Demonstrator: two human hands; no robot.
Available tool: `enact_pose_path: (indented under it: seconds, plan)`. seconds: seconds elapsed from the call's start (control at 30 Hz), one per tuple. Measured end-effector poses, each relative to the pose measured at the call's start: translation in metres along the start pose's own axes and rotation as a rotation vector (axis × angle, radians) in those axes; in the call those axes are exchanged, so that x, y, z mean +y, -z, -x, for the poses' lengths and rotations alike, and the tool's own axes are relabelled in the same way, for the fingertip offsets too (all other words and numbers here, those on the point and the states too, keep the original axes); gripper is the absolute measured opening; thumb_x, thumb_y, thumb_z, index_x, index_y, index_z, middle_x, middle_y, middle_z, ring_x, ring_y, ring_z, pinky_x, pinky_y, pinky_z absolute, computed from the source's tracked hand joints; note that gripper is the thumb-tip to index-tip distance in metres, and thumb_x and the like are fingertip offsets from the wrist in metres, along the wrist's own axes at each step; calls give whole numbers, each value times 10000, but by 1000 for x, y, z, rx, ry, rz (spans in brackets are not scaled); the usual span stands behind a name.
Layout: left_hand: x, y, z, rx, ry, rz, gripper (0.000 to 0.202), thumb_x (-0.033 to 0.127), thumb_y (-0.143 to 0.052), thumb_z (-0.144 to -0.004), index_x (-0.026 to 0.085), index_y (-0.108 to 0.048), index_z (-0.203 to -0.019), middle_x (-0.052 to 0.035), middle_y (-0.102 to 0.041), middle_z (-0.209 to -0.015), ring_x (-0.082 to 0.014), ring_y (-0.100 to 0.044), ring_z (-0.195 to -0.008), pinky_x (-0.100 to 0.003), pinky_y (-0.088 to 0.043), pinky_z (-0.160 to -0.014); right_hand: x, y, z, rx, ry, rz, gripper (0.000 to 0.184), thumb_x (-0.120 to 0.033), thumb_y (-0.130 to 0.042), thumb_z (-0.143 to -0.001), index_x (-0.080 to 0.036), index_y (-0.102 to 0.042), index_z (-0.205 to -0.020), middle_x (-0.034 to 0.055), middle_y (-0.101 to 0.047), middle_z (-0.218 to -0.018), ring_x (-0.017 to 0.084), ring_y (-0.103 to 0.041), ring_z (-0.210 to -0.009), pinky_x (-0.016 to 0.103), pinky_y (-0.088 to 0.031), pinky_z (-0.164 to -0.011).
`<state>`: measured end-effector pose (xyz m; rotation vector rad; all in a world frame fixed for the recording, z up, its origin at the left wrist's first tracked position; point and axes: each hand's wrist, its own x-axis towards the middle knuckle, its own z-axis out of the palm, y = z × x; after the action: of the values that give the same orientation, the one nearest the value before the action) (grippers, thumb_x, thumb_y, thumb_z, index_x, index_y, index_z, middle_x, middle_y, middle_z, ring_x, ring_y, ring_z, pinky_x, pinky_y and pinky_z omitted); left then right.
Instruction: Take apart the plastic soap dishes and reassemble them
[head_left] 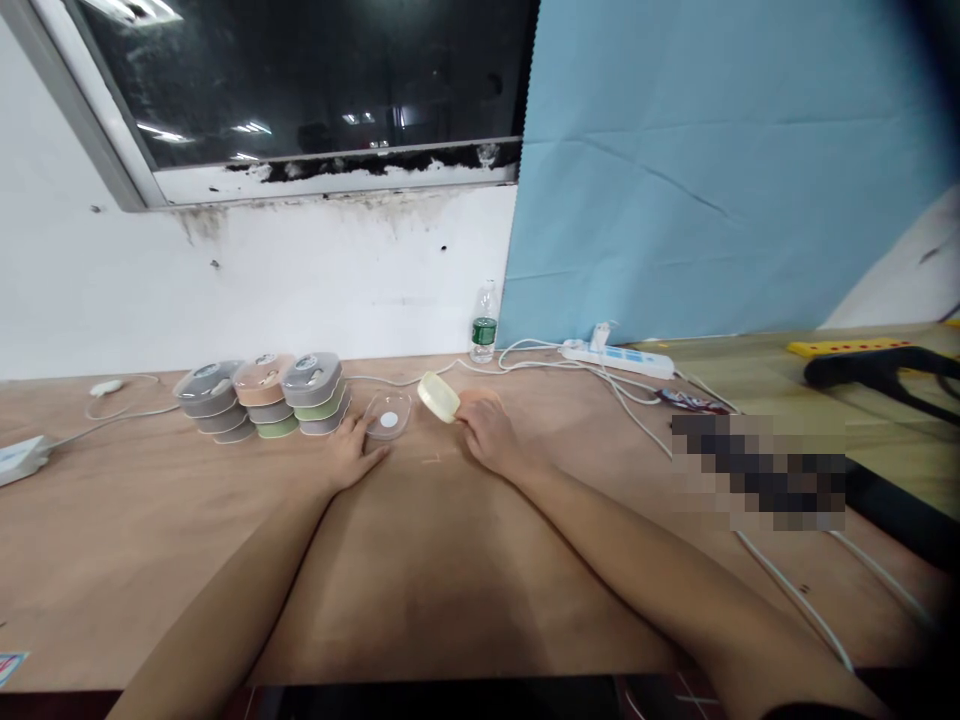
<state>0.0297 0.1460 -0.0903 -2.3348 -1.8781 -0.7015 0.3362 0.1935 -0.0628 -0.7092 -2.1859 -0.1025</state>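
Right hand (489, 432) pinches cream container (439, 398) | left hand (352, 456) spread beside lid (389, 419) | green label (484, 331) illegible

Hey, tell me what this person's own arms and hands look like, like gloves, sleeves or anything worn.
The left hand and right hand are both ungloved, with no watch or bracelet visible at either wrist. Both forearms are bare. A dark, curved edge, apparently a sleeve, shows on the right arm at the bottom of the picture.

The pale yellow container (438, 397), round-cornered, was held tilted. The clear lid (389, 406) lay flat to its left; a white disc (388, 420) marked its centre.
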Motion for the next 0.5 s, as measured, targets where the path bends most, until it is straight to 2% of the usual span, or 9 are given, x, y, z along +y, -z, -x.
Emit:
enact_pose_path:
  seconds: [0.1, 0.2, 0.27, 0.33, 0.4, 0.5]
  plan:
    - [1, 1, 0, 7, -7, 5, 641, 597, -528, -819, 213, -485, -1329, -150, -471, -1344, -331, -501, -1209, -501, -426, -1004, 6, 5, 0, 110, -137, -41, 168, -228, -411, -916, -187, -574, -924, 102, -632, -924, 233, -551, -889, 375, -424, -814]
    - [3, 4, 0, -5, -4, -4, 617, 588, -530, -825, 217, -497, -1317, -146, -483, -1324, -325, -513, -1191, -496, -431, -995, 4, 11, 1, 46, -115, -99, 151, -250, -415, -908, -196, -556, -910, 111, -635, -950, 240, -567, -921, 385, -438, -841]
    - [5, 5, 0, -11, 7, -3, 629, 592, -530, -825, 207, -486, -1321, -154, -477, -1328, -329, -507, -1196, -500, -429, -993, -6, 11, 2, -5, -129, -211, 140, -282, -422, -907, -203, -538, -914, 112, -642, -963, 243, -584, -936, 398, -449, -850]
    - [7, 6, 0, 5, -5, 10, 685, 603, -548, -811, 201, -442, -1355, -158, -466, -1342, -333, -487, -1220, -502, -419, -1004, -23, 5, 2, -16, -253, -432, 152, -339, -420, -915, -212, -504, -902, 91, -652, -904, 233, -621, -873, 395, -479, -804]
    - [8, 7, -1, 44, -39, 23, 744, 612, -574, -792, 209, -391, -1391, -156, -455, -1363, -334, -462, -1247, -503, -404, -1019, -38, -3, 1, -75, -418, -765, 189, -407, -428, -908, -224, -453, -867, 38, -650, -767, 205, -654, -724, 361, -512, -698]
    - [9, 6, -2, 80, -80, 30, 762, 623, -599, -771, 221, -400, -1387, -154, -444, -1381, -340, -447, -1260, -503, -390, -1028, -46, -12, -2, -190, -618, -1081, 271, -483, -502, -841, -223, -432, -810, -34, -592, -569, 171, -622, -516, 284, -489, -533]
